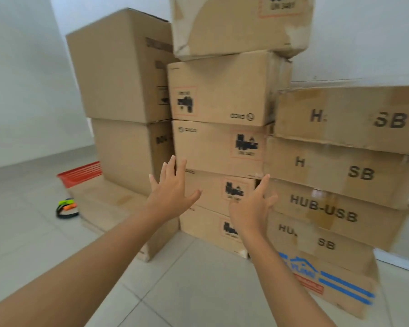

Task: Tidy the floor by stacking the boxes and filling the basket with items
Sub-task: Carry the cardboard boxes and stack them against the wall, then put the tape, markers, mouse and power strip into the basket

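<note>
The floor (187,279) of pale tiles runs under everything, and against the white wall stand three columns of stacked cardboard boxes. Up and to the left of the hands is a pair of large plain boxes (121,67); straight ahead is the middle column of PICO boxes (220,90), with one tilted box (241,24) on top that overhangs its stack; just to the right of the hands is the column of HUB-USB boxes (340,147), sitting on a box printed with blue stripes. A flattened cardboard sheet (109,204) lies on the floor below and left of the left hand.

The stacking step seems to be in hand: both hands reach toward the middle column as if to square it up. The left hand (170,192) is spread wide, fingers straight, its tips at or just short of the column's left edge; contact cannot be told. The right hand (253,208) is loosely spread with relaxed fingers, near the seam between the middle and right columns. Neither holds anything.

The next move probably calls for steadying that tilted top box before pushing lower ones, since it could slide.

The red basket (80,173) sits well off to the left of the hands, partly hidden behind the boxes. Nearer, on the floor, lies a small green, orange and black item (66,207), likely meant for the basket.
</note>
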Tool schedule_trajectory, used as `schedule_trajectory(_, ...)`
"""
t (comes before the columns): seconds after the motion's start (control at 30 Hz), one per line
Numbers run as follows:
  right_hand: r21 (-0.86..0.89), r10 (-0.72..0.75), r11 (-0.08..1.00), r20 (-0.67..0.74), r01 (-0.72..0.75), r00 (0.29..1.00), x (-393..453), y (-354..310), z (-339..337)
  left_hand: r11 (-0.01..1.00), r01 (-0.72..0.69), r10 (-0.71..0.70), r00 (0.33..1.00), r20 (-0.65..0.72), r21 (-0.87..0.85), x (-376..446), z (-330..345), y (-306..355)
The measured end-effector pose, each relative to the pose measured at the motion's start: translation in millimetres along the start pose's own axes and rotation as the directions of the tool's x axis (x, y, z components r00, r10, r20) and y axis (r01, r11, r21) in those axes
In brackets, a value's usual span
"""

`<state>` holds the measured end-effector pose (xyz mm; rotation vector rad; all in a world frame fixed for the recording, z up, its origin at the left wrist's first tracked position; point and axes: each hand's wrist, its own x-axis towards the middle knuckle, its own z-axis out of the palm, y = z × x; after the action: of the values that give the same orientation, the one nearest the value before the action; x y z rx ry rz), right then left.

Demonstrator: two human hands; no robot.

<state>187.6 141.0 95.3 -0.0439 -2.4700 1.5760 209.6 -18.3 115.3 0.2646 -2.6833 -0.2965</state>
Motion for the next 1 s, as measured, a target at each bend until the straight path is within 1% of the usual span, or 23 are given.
schedule_trajectory(0.1, -0.093, -0.058, 0.994, 0.059, 0.063, 0.997, -13.8, -7.5, 28.2, 0.998, 0.056, -0.056, 0.998, 0.008, -0.038, -14.1, -7.3, -40.7)
schedule_trajectory(0.17, -0.174, -0.091, 0.979, 0.104, 0.108, 0.990, -23.1, -11.4, 46.4, 0.999, 0.041, -0.041, 0.999, 0.004, -0.022, -25.5, -5.6, -77.0)
schedule_trajectory(0.27, -0.260, -0.135, 0.949, 0.180, 0.179, 0.974, -37.4, -18.3, 73.0, 0.995, 0.019, -0.026, 0.997, 0.078, 0.095, -29.1, -6.1, -143.9)
schedule_trajectory(0.33, -0.312, -0.167, 0.922, 0.212, 0.229, 0.963, -45.7, -24.8, 93.1, 0.984, -0.009, -0.011, 0.994, 0.110, 0.180, -16.9, -15.2, -190.4)
schedule_trajectory(0.47, -0.392, -0.203, 0.868, 0.279, 0.304, 0.939, -61.9, -52.0, 139.4, 0.985, -0.057, 0.045, 0.996, 0.072, 0.165, 20.4, -41.8, -277.1)
schedule_trajectory(0.53, -0.420, -0.212, 0.847, 0.297, 0.327, 0.931, -71.3, -71.9, 168.1, 0.978, -0.100, 0.085, 0.992, 0.089, 0.184, 31.1, -46.9, -313.8)
schedule_trajectory(0.63, -0.419, -0.236, 0.828, 0.344, 0.373, 0.909, -82.2, -112.5, 221.7, 0.994, -0.064, 0.055, 0.994, 0.095, 0.091, 41.6, -43.3, -364.7)
schedule_trajectory(0.67, -0.425, -0.236, 0.818, 0.365, 0.386, 0.901, -83.9, -128.6, 242.7, 0.996, -0.036, 0.029, 0.996, 0.082, 0.083, 41.5, -42.6, -380.3)
schedule_trajectory(0.73, -0.456, -0.201, 0.805, 0.394, 0.381, 0.897, -85.9, -162.2, 287.0, 0.996, 0.075, -0.074, 0.997, -0.024, 0.055, 39.9, -35.3, -409.8)
schedule_trajectory(0.77, -0.469, -0.189, 0.797, 0.407, 0.382, 0.894, -86.2, -178.5, 309.4, 0.987, 0.160, -0.161, 0.983, -0.088, -0.023, 36.3, -30.9, -420.5)
schedule_trajectory(0.8, -0.481, -0.180, 0.784, 0.431, 0.394, 0.884, -86.1, -193.9, 331.8, 0.961, 0.237, -0.257, 0.955, -0.147, -0.142, 32.5, -26.1, -429.2)
schedule_trajectory(0.83, -0.493, -0.170, 0.767, 0.461, 0.410, 0.871, -86.1, -208.6, 353.5, 0.918, 0.302, -0.351, 0.921, -0.171, -0.258, 29.7, -22.7, -435.7)
schedule_trajectory(0.87, -0.506, -0.160, 0.749, 0.487, 0.427, 0.858, -85.8, -221.5, 373.7, 0.875, 0.363, -0.425, 0.893, -0.147, -0.321, 27.9, -21.0, -439.6)
schedule_trajectory(0.9, -0.517, -0.155, 0.732, 0.509, 0.444, 0.847, -84.2, -232.4, 392.5, 0.846, 0.414, -0.472, 0.874, -0.112, -0.336, 27.5, -19.4, -443.0)
schedule_trajectory(0.93, -0.525, -0.158, 0.714, 0.524, 0.464, 0.837, -82.7, -242.2, 409.3, 0.833, 0.434, -0.494, 0.863, -0.108, -0.342, 29.2, -16.2, -448.6)
schedule_trajectory(1.0, -0.530, -0.173, 0.684, 0.549, 0.501, 0.818, -78.6, -255.9, 438.0, 0.828, 0.422, -0.504, 0.849, -0.159, -0.369, 33.2, -16.6, -465.6)
